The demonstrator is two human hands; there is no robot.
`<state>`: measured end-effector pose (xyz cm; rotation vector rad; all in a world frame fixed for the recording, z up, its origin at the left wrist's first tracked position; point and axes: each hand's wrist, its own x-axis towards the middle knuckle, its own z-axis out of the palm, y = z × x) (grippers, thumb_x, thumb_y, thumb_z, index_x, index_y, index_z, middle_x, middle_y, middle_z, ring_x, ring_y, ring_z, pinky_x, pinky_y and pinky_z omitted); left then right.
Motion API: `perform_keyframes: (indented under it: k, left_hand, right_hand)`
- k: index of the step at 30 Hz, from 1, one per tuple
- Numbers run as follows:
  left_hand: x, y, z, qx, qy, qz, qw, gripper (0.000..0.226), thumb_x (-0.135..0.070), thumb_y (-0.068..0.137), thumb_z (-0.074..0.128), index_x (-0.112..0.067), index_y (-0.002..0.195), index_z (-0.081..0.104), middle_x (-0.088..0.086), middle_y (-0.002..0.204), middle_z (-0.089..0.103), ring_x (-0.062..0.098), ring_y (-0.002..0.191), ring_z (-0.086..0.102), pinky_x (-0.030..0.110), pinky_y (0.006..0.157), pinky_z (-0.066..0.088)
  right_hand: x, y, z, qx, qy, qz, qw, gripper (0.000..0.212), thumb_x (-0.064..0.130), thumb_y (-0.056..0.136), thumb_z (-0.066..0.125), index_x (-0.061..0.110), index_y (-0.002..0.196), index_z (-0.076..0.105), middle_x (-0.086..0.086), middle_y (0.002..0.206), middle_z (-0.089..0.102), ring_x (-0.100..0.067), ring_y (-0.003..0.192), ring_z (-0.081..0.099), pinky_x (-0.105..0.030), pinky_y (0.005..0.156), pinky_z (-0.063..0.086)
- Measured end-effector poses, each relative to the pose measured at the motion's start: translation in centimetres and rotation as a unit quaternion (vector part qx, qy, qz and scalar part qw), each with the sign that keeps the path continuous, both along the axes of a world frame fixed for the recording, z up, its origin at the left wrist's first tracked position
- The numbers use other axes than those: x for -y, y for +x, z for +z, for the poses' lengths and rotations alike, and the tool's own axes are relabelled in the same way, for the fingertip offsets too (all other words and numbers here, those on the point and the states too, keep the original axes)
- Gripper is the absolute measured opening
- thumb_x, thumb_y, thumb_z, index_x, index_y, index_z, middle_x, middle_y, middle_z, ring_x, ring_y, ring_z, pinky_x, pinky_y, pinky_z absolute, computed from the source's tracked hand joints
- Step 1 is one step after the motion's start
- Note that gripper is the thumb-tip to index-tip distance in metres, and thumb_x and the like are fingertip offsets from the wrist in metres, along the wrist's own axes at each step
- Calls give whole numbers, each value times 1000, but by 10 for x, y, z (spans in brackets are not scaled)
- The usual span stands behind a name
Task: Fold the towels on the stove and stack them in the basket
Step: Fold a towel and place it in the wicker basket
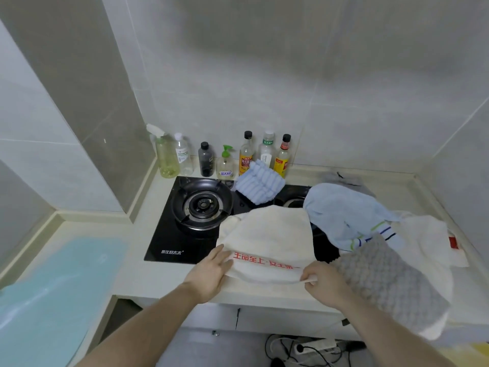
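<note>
A cream towel with red lettering point(267, 234) lies over the front of the black gas stove point(185, 234). My left hand point(211, 271) rests flat on its near left corner, fingers straight. My right hand point(320, 283) pinches its near right edge. A ribbed light blue towel point(259, 185) sits at the back of the stove. A pale blue towel with striped ends point(344, 215) covers the right burner. A grey waffle towel point(389, 282) hangs over the counter's front edge, lying on a white towel with a red tag point(428, 239). No basket is visible.
Several bottles point(225, 157) line the tiled back wall behind the stove. The left burner point(202, 205) is uncovered. A light blue mat point(60, 287) covers the counter at left. Cables and a power strip point(309, 348) lie on the floor below.
</note>
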<state>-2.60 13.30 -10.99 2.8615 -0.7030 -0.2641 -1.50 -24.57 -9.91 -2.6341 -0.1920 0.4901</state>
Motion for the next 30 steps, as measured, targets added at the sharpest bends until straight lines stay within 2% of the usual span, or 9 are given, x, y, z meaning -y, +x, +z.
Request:
perform_keyframes:
  k: [6, 9, 11, 13, 16, 18, 22, 25, 30]
  left_hand:
    - [5, -19, -25, -65, 11, -19, 998, 46, -17, 101, 37, -14, 146, 47, 0, 168, 14, 21, 157, -5, 30, 125, 18]
    - [4, -19, -37, -93, 10, -10, 996, 40, -25, 99, 43, -13, 136, 51, -2, 163, 16, 18, 156, -6, 27, 124, 21]
    - [4, -16, -38, -126, 0, 9, 992, 32, -32, 93, 48, -17, 121, 56, -7, 153, 29, 16, 154, 2, 24, 122, 23]
    - [5, -9, -37, -129, -28, 30, 991, 24, -43, 84, 48, -25, 95, 60, -17, 132, 44, 15, 147, 25, 20, 118, 24]
    - [10, 7, -23, -110, -103, 155, 976, 27, -48, 80, 51, -26, 80, 67, -22, 107, 57, 16, 110, 54, 28, 98, 46]
    - [13, 26, -8, -96, -163, 264, 946, 12, -37, 81, 60, -32, 87, 68, -15, 108, 61, 19, 102, 58, 34, 91, 51]
    - [14, 72, 0, -173, -225, 373, 883, 47, -25, 86, 63, -23, 132, 59, -1, 134, 52, 23, 114, 58, 37, 96, 52]
    - [23, 97, 0, -206, -247, 401, 857, 52, -33, 90, 63, -22, 141, 54, 1, 138, 54, 25, 117, 59, 37, 96, 53]
    - [41, 121, -5, -260, -237, 429, 832, 52, -33, 96, 57, -20, 146, 49, 3, 144, 54, 26, 130, 54, 34, 106, 46]
  right_hand:
    - [13, -8, -44, -36, -49, 9, 998, 16, 39, 73, 58, 52, 81, 65, 25, 101, 64, 5, 95, 60, -22, 92, 53]
    - [1, -16, -41, -73, -44, 7, 996, 24, 22, 81, 68, 33, 102, 75, 16, 110, 61, -3, 106, 61, -14, 95, 45]
    - [-1, -18, -45, -80, -43, -7, 996, 27, 18, 85, 68, 24, 111, 73, 12, 118, 55, -7, 114, 57, -14, 98, 41]
    - [-1, -20, -47, -92, -38, -20, 995, 28, 20, 86, 68, 24, 114, 70, 10, 121, 53, -9, 118, 56, -14, 97, 39]
    - [1, -19, -44, -86, -8, -70, 994, 24, 17, 85, 67, 26, 107, 69, 10, 119, 59, -10, 114, 60, -15, 93, 44]
    - [1, -17, -42, -63, 12, -122, 990, 28, 17, 86, 64, 22, 113, 71, 9, 119, 63, -7, 103, 62, -14, 83, 47]
    - [-8, -13, -44, -56, 37, -213, 975, 41, 21, 93, 64, 21, 133, 53, 0, 122, 49, -14, 94, 57, -27, 77, 44]
    - [-13, -10, -55, -76, 65, -279, 955, 57, 25, 90, 69, 16, 141, 45, -6, 129, 53, -25, 105, 62, -34, 88, 51]
    - [-16, -4, -67, -86, 109, -346, 928, 59, 19, 88, 70, 11, 140, 42, -7, 125, 61, -27, 106, 63, -44, 94, 54]
